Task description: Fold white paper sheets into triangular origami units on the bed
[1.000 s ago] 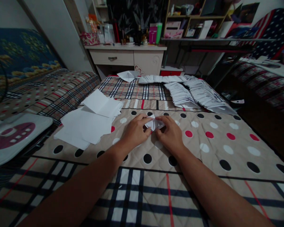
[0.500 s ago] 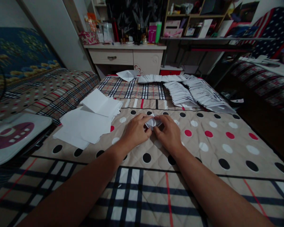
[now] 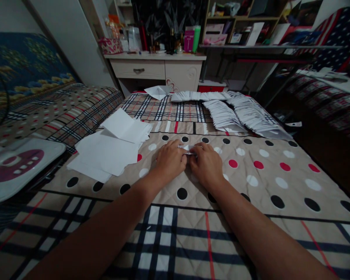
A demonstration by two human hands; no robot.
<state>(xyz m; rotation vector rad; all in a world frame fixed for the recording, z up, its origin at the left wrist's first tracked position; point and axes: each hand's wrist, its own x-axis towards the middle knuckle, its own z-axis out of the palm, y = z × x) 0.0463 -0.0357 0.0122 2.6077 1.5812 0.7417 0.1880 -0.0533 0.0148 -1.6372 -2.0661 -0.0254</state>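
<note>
Between my two hands is a small piece of folded white paper point(image 3: 188, 148), mostly covered by fingers. My left hand point(image 3: 171, 157) is closed on its left end, and my right hand point(image 3: 204, 160) grips the right end. Both hands rest low over the dotted bedspread point(image 3: 163, 194). Left of them lies a loose pile of white paper sheets point(image 3: 107, 149), the top one creased. Farther back on the right, folded paper pieces point(image 3: 223, 116) stand packed in rows, with another row point(image 3: 198, 96) along the far edge.
A single folded sheet point(image 3: 158, 91) lies at the bed's far edge. On the left is a white folding table point(image 3: 52, 149) with a purple print. Behind the bed stand a white dresser point(image 3: 137, 64) with bottles and boxes, and a shelf point(image 3: 236, 18).
The paper between my hands has gone from an opened, peaked shape to a flatter, narrower strip. My fingers have curled in closer over it.
</note>
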